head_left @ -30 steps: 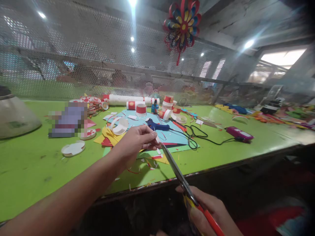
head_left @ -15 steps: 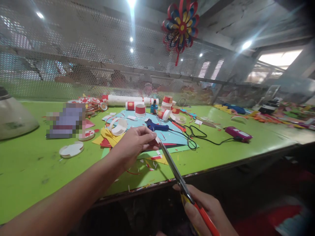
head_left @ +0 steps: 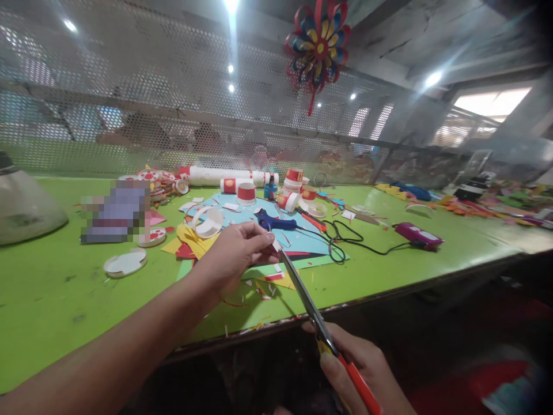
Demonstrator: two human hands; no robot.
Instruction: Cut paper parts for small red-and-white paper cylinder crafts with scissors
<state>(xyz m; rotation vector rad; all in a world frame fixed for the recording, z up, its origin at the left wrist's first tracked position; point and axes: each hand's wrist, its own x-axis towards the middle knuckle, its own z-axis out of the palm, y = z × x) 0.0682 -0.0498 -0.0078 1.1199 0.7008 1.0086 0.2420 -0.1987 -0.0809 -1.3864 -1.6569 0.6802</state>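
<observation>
My left hand (head_left: 239, 253) pinches a small white piece of paper (head_left: 276, 245) between thumb and fingers, above the near part of the table. Wrapped round the handles of a pair of scissors (head_left: 305, 294), my right hand (head_left: 358, 360) is below the table's front edge. The long blades point up and to the left, their tips at the paper. From here the blades look closed or nearly so. Behind my left hand lies a blue glue gun (head_left: 276, 222) on light blue paper sheets (head_left: 315, 242). Paper scraps (head_left: 265, 291) are scattered under the scissors.
Red and white paper cups (head_left: 246, 193) and a long white roll (head_left: 220, 176) lie farther back on the green table (head_left: 52, 311). A black cord runs to a purple box (head_left: 418, 236). White discs (head_left: 125, 263) lie left. A paper flower (head_left: 319, 49) hangs overhead.
Almost nothing differs. My right hand and the scissors have shifted very slightly left; my left hand still pinches the paper in the same place.
</observation>
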